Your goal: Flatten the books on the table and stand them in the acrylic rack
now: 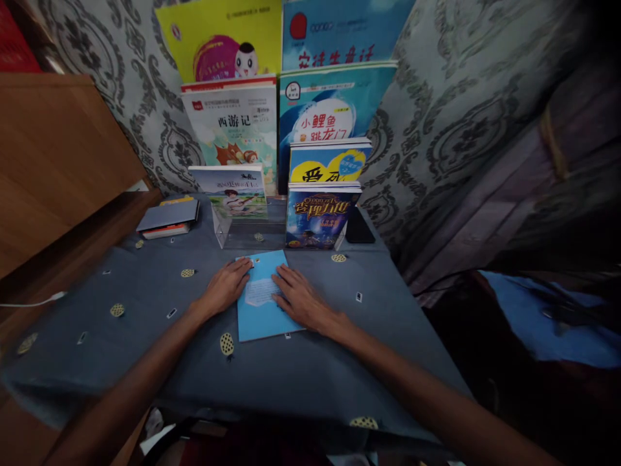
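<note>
A light-blue book (264, 320) lies flat and closed on the cloth-covered table, with a pale text panel on its upper face. My left hand (226, 285) rests at its left edge, fingers stretched out with their tips on the upper left corner. Lying flat over the right side is my right hand (303, 301), its fingers apart. Neither hand grips the book. Just beyond it stands a clear acrylic stand (242, 236), holding a book with a figure on its cover (239, 197) at left and a dark-blue book (315, 217) at right.
Taller books rise behind, among them a white one (233, 123), a teal one (334, 103) and a yellow-green one (218, 32). A small stack of books (168, 217) lies at the table's left back. Right of the stand is a dark flat object (359, 228). A wooden cabinet (53, 155) borders the left.
</note>
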